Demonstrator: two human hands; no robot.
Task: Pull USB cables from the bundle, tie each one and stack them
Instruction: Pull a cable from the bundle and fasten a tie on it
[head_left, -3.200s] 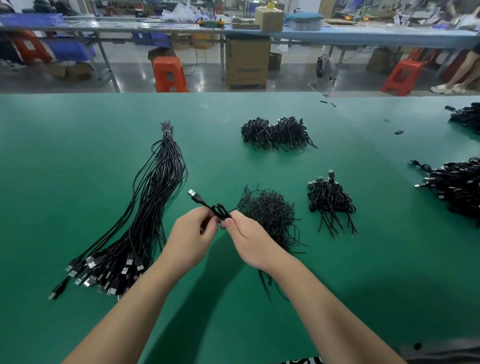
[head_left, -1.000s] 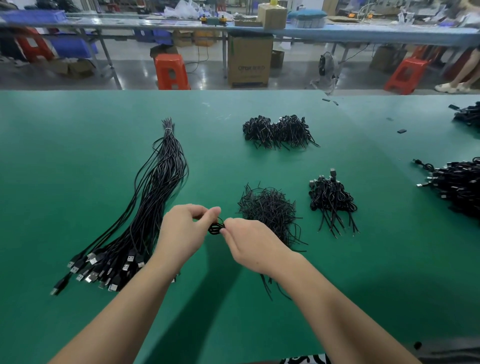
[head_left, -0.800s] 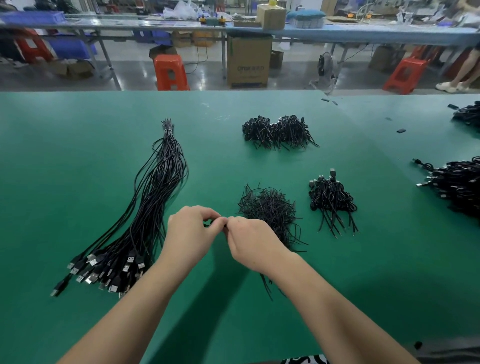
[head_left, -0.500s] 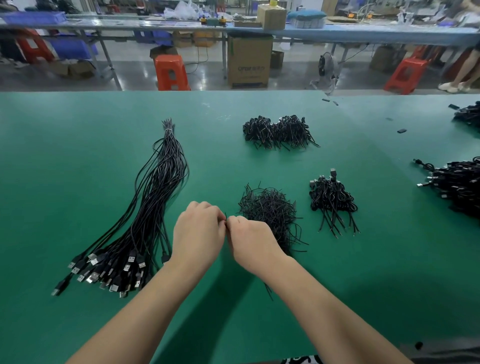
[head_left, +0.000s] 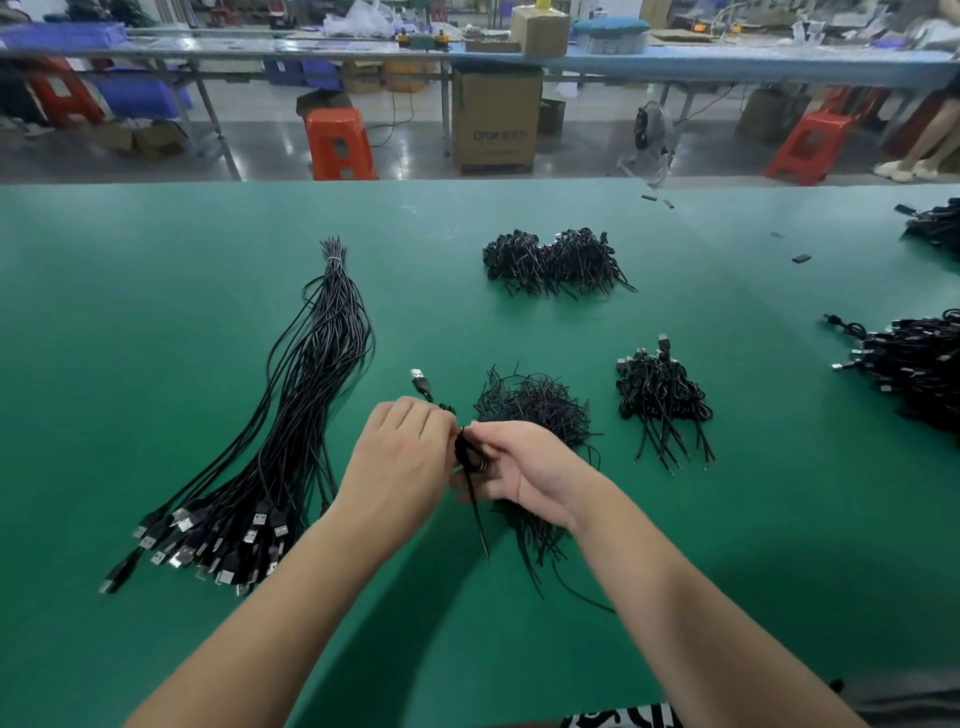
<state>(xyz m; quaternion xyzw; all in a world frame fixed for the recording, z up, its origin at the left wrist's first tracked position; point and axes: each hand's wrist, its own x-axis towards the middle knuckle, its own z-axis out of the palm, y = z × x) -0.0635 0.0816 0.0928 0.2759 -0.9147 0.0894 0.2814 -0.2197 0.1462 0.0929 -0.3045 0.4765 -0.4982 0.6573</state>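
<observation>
Right now both hands' fingers pinch one coiled USB cable (head_left: 470, 457): left hand (head_left: 397, 462), right hand (head_left: 524, 475); the bundle (head_left: 291, 441) lies left.

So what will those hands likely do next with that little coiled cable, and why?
Probably finish the tie, then set it on the small stack of tied cables to the right. Both the left hand and the right hand pinch the coiled cable, its plug poking up and a loose tail hanging.

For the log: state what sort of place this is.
Probably a cable assembly workshop: a bundle of USB cables on a green worktable, piles of tied cables, more benches and orange stools behind.
</observation>
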